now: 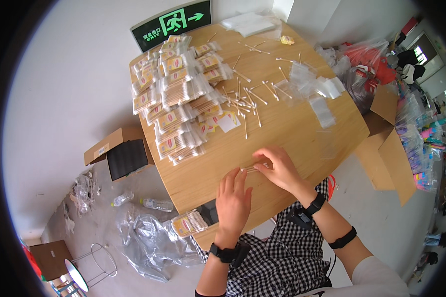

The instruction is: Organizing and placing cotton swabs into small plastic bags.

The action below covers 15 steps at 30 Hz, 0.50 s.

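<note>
Near the front of the wooden table (282,133), a few cotton swabs (250,169) lie between my two hands. My right hand (278,168) has its fingers curled round one end of them. The fingers of my left hand (233,198) are stretched out, thumb apart, their tips at the other end. Beside my left wrist, a filled pack of cotton swabs (188,224) sits at the table's edge. Farther off, loose cotton swabs (248,101) lie scattered next to printed paper cards (228,122). A large heap of packed swabs (178,94) covers the table's left side.
Small clear plastic bags (322,113) lie at the right of the table, and a stack of clear bags (250,24) at the back. Cardboard boxes (389,153) stand right and left of the table. Plastic sheeting (148,242), bottles (156,204) and a stool (77,274) are on the floor.
</note>
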Each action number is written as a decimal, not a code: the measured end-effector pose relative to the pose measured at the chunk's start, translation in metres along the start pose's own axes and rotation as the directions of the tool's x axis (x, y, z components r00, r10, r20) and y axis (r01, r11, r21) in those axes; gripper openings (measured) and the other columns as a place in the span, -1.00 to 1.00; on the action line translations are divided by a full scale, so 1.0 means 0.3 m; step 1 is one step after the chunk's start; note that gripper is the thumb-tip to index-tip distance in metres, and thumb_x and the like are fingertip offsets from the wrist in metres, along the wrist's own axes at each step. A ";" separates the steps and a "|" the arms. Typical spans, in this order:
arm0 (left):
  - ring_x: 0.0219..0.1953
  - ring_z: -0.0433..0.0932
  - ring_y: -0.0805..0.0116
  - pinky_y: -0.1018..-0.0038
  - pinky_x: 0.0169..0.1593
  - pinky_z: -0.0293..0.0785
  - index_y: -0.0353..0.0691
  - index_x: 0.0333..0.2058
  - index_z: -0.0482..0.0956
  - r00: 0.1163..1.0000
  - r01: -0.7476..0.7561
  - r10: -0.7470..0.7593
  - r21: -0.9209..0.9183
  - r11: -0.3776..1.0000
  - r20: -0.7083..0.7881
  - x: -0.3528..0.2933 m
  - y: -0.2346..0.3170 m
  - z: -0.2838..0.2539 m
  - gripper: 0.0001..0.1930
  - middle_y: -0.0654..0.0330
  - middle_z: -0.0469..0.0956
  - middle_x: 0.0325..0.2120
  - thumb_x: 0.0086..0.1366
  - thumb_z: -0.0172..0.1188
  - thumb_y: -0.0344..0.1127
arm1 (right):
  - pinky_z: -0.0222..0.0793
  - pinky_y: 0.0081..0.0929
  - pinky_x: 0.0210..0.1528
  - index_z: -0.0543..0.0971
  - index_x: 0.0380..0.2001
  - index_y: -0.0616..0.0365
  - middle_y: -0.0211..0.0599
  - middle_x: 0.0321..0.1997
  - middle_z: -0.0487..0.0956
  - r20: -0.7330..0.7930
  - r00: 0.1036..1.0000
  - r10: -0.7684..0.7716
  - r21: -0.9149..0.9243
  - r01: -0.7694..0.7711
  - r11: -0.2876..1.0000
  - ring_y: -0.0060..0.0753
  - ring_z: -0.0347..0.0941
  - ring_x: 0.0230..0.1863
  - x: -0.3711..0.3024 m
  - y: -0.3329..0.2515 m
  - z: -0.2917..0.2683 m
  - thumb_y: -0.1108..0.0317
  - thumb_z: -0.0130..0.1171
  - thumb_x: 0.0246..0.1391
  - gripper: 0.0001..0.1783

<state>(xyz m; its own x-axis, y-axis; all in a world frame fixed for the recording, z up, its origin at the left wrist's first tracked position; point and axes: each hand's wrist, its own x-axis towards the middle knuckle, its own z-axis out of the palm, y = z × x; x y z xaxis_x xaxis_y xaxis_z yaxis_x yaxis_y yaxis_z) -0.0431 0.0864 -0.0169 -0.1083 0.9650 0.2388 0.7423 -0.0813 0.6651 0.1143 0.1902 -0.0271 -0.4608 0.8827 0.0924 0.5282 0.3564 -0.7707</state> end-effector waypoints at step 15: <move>0.12 0.44 0.08 0.22 0.12 0.39 -0.24 -0.10 0.60 1.000 -0.030 0.029 -0.077 0.997 -0.012 0.029 -0.015 0.111 -0.66 0.11 0.50 0.01 0.09 0.33 -0.45 | 0.32 -0.15 -0.05 0.51 -0.19 0.18 -0.19 -0.20 0.55 -0.480 0.862 -0.162 -0.413 -0.059 0.909 -0.07 0.44 -0.09 0.534 0.140 0.064 0.20 0.47 -0.17 -0.51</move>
<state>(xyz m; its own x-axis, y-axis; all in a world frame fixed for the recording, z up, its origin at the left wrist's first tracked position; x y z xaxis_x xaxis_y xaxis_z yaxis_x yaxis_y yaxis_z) -0.0253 0.1033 -0.0414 -0.0946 0.9591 0.2667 0.6920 -0.1292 0.7103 0.0491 0.3406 -0.0567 -0.1407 0.8503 0.5072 0.8018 0.3983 -0.4454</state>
